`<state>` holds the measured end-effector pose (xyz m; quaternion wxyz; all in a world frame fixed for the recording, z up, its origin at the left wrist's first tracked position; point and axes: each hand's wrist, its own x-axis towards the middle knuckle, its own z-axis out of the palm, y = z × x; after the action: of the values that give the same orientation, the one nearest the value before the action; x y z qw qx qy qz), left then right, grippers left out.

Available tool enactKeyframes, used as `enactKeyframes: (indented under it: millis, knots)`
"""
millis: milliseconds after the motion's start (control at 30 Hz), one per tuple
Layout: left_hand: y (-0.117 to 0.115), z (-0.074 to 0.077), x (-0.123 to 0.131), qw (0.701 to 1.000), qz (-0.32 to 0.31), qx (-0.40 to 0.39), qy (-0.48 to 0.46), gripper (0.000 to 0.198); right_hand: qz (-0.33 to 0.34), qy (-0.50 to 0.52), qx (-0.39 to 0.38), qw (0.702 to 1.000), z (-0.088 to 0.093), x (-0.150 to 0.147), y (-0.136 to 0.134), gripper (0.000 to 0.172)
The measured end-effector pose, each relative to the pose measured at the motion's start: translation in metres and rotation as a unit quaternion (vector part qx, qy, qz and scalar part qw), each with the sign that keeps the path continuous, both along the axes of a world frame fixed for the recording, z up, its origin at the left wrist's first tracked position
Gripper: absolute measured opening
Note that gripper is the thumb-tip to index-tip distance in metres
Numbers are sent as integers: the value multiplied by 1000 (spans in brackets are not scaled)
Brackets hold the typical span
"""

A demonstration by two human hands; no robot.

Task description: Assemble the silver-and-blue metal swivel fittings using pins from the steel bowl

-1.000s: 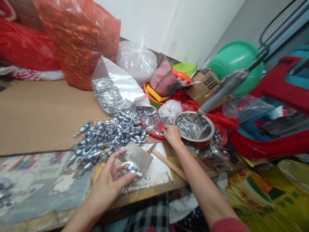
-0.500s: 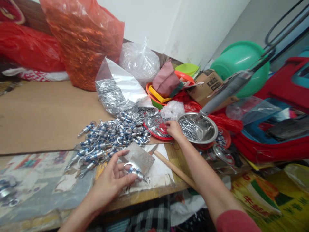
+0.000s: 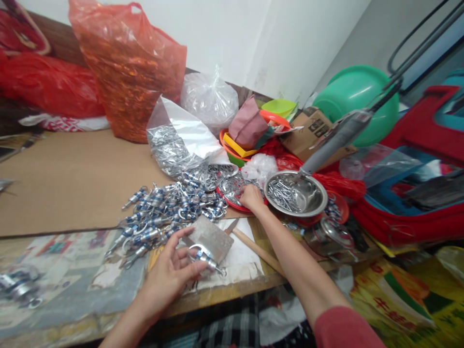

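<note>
My left hand (image 3: 176, 268) holds a small blue-and-silver metal fitting with a hook (image 3: 205, 258) between thumb and fingers. Right behind that fitting lies a flat square metal plate (image 3: 213, 241). My right hand (image 3: 252, 197) reaches into a red plate (image 3: 232, 205) of small silvery parts. Its fingers point down and inward among the parts, and whatever they pinch is too small to make out. A large heap of similar blue-and-silver fittings (image 3: 163, 212) spreads over the bench to the left of the metal plate.
A steel bowl (image 3: 319, 195) with metal pins stands right of the red plate. A wooden handle (image 3: 259, 251) lies across the bench edge. Behind are a clear bag of silvery parts (image 3: 170, 150), an orange bag (image 3: 134, 77) and a green basin (image 3: 362, 96). Cardboard (image 3: 65, 188) covers the left.
My right hand has shifted left, further over the red plate's parts. The left hand keeps its hold on the fitting. The camera view has tilted slightly.
</note>
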<state>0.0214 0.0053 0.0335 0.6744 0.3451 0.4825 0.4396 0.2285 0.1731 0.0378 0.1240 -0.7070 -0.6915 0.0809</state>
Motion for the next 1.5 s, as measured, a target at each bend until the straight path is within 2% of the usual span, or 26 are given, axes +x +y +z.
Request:
enactKeyframes:
  millis: [100, 200, 233, 300, 367, 500, 600, 700, 867, 933, 1067, 1133, 1233, 1333, 1433, 1500]
  knots:
    - [0, 0, 0, 1000, -6, 6, -6, 66, 35, 77, 9, 996, 11, -12, -32, 22]
    - [0, 0, 0, 1000, -4, 7, -13, 65, 93, 167, 6, 982, 11, -31, -84, 18]
    - [0, 0, 0, 1000, -5, 7, -15, 65, 127, 243, 25, 961, 10, -37, -101, 13]
    - [0, 1, -1, 1000, -13, 5, -18, 65, 190, 310, 69, 929, 8, -45, -127, 8]
    - [1, 0, -2, 999, -27, 8, -23, 66, 247, 321, 80, 911, 8, -49, -138, 13]
    - [2, -1, -5, 998, -47, 17, -29, 65, 310, 257, 9, 915, 13, -48, -131, 15]
    - [2, -2, -6, 998, -51, 18, -29, 62, 289, 258, -52, 920, 14, -51, -120, 17]
    - [1, -2, -6, 998, -52, 26, -27, 61, 255, 316, -120, 906, 11, -57, -114, 11]
    - [1, -3, -6, 998, -50, 25, -22, 62, 208, 358, -162, 895, 10, -57, -117, 10]
    - [1, -3, -6, 998, -49, 26, -26, 62, 224, 331, -135, 907, 11, -58, -121, 10]
    - [2, -2, -5, 998, -52, 22, -31, 62, 254, 256, -13, 933, 9, -63, -127, 7]
    - [2, -2, -5, 998, -55, 20, -29, 62, 256, 260, 15, 931, 5, -66, -129, 8]
    - [3, -1, -5, 998, -55, 15, -24, 62, 255, 319, 30, 913, 1, -63, -132, 9]
    - [3, 0, -4, 999, -49, 10, -18, 62, 197, 354, 91, 910, 2, -42, -134, 15]
    - [2, 0, -5, 999, -46, 9, -14, 63, 109, 237, 128, 957, -3, -7, -138, 24]
    - [2, 0, -5, 999, -48, 8, -10, 64, 99, 113, 72, 986, -11, 15, -142, 36]
